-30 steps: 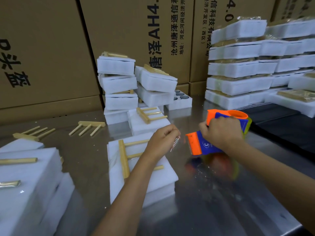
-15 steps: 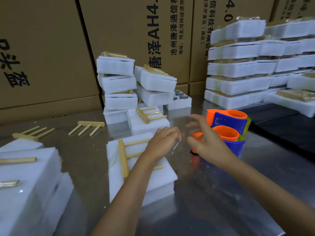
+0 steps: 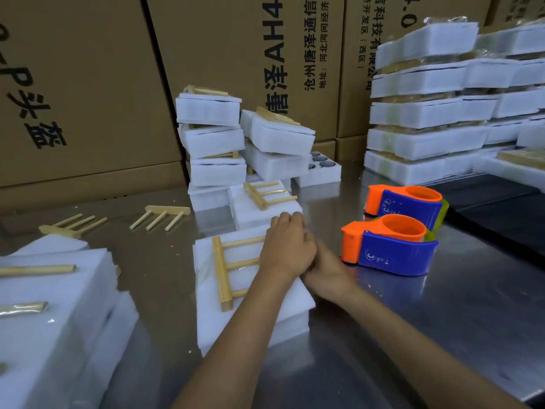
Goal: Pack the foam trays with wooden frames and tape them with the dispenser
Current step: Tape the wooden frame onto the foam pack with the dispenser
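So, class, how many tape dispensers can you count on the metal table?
2. The nearer tape dispenser stands on the table just right of the hands; the farther tape dispenser sits directly behind it. The foam stacks could hide others.

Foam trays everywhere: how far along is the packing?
Done: a tall stack of taped white foam trays at right. In hand: both hands on a tray with a wooden frame; orange-and-blue tape dispensers set down. Left: loose wooden frames.
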Motion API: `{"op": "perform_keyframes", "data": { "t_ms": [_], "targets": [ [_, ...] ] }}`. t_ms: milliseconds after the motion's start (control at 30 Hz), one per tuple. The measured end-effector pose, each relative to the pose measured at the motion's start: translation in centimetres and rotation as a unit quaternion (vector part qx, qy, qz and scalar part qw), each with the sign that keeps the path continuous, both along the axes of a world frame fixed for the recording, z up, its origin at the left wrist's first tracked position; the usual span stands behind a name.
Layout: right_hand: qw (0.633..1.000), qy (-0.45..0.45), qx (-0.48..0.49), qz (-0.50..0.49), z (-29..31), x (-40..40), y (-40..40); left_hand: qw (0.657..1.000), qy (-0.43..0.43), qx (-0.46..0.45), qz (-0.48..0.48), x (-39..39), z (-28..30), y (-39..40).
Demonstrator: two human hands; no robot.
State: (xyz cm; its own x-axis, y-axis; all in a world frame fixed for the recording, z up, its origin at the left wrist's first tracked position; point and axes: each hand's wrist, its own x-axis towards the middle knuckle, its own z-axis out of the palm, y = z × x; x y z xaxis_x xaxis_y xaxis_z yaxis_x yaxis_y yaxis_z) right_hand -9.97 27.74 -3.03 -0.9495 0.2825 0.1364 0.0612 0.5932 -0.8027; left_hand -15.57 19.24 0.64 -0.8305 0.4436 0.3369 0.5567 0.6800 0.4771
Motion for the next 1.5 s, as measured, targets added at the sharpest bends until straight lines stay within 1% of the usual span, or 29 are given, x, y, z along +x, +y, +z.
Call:
{"op": "perform_keyframes", "data": {
  "t_ms": [67,100,167,233,300,333,367,400,433,467,500,533,567,600,633,700,733,833,900,1000,1033,1167,1200,1267,1300,1367,1400,1467,1500],
  "targets": [
    [1.0,0.021,0.004,0.018,-1.0,-0.1,-1.2,0.997,0.016,0.068,-0.025,0.6,0.6,-0.3],
    [0.999,0.028,-0.011,0.017,-1.3,0.0,-1.5,0.992,0.042,0.112,-0.034,1.1,1.1,-0.4],
    [0.998,0.043,-0.038,-0.001,-1.7,0.4,-1.4,0.976,0.126,0.177,-0.033,2.3,2.5,-1.0],
    [0.998,0.046,-0.028,-0.03,-1.9,0.8,-1.3,0.955,0.197,0.222,0.001,3.5,3.8,-2.4],
    [0.997,0.057,0.004,-0.055,-1.9,1.1,-1.3,0.934,0.226,0.268,0.071,3.7,4.5,-5.0],
    [0.994,0.087,0.019,-0.067,-1.9,1.2,-1.3,0.925,0.212,0.292,0.122,3.4,4.4,-6.8],
    [0.989,0.121,0.021,-0.085,-1.7,1.4,-1.4,0.914,0.177,0.317,0.182,3.1,4.0,-9.0],
    [0.985,0.142,-0.009,-0.101,-1.6,1.7,-1.4,0.9,0.127,0.339,0.242,2.8,3.2,-11.2],
    [0.984,0.128,-0.065,-0.105,-1.4,2.1,-1.5,0.883,0.069,0.354,0.301,2.6,2.1,-13.1],
    [0.982,0.092,-0.142,-0.084,-1.1,2.4,-1.8,0.871,0.008,0.349,0.346,2.4,0.8,-14.7],
    [0.977,0.045,-0.201,-0.052,-0.9,2.6,-2.1,0.869,-0.066,0.332,0.362,2.3,-0.6,-15.5],
    [0.971,0.004,-0.237,-0.011,-0.7,2.9,-2.4,0.873,-0.152,0.317,0.337,2.5,-1.7,-15.6],
    [0.966,-0.022,-0.256,0.023,-0.6,3.0,-2.6,0.868,-0.234,0.332,0.285,2.7,-2.4,-15.2],
    [0.958,-0.036,-0.282,0.04,-0.3,3.1,-2.9,0.847,-0.303,0.374,0.227,2.9,-2.6,-14.7],
    [0.95,-0.041,-0.307,0.042,-0.3,3.1,-2.9,0.82,-0.348,0.413,0.19,3.0,-2.7,-14.4],
    [0.94,-0.046,-0.338,0.001,-0.3,3.2,-3.0,0.797,-0.383,0.449,0.129,3.2,-2.5,-14.3],
    [0.938,-0.042,-0.343,-0.012,-0.2,3.2,-3.1,0.786,-0.395,0.467,0.094,3.3,-2.6,-14.3],
    [0.925,-0.004,-0.375,0.061,0.4,2.8,-3.5,0.754,-0.386,0.531,0.022,3.6,-2.6,-14.1],
    [0.913,0.03,-0.392,0.109,1.0,3.3,-3.5,0.744,-0.376,0.552,-0.012,3.7,-2.0,-14.0],
    [0.882,0.077,-0.438,0.158,1.4,5.0,-3.5,0.738,-0.383,0.554,-0.051,3.9,-1.4,-14.2],
    [0.874,0.088,-0.452,0.157,1.5,5.3,-3.4,0.737,-0.382,0.554,-0.062,4.0,-1.2,-14.2],
    [0.842,0.115,-0.519,0.09,3.7,3.9,-2.5,0.726,-0.371,0.566,-0.125,2.5,1.4,-12.9],
    [0.833,0.114,-0.536,0.079,4.9,2.8,-2.0,0.728,-0.363,0.567,-0.125,1.4,2.5,-12.3],
    [0.823,0.094,-0.557,0.054,7.2,-0.2,-0.6,0.751,-0.34,0.556,-0.111,-1.0,4.8,-11.0],
    [0.829,0.079,-0.55,0.054,8.4,-1.9,0.1,0.761,-0.333,0.548,-0.096,-2.3,5.8,-10.4],
    [0.868,0.033,-0.494,0.045,10.0,-5.6,1.3,0.765,-0.343,0.541,-0.068,-4.9,6.6,-9.0],
    [0.895,0.007,-0.446,0.029,10.4,-7.3,1.8,0.762,-0.349,0.544,-0.051,-6.1,6.4,-8.4],
    [0.948,-0.052,-0.315,0.006,10.6,-9.9,2.7,0.756,-0.351,0.552,-0.011,-8.2,4.9,-7.6],
    [0.965,-0.077,-0.249,0.001,10.4,-10.9,3.3,0.743,-0.356,0.566,-0.013,-9.2,4.0,-7.5]
  ]
}}
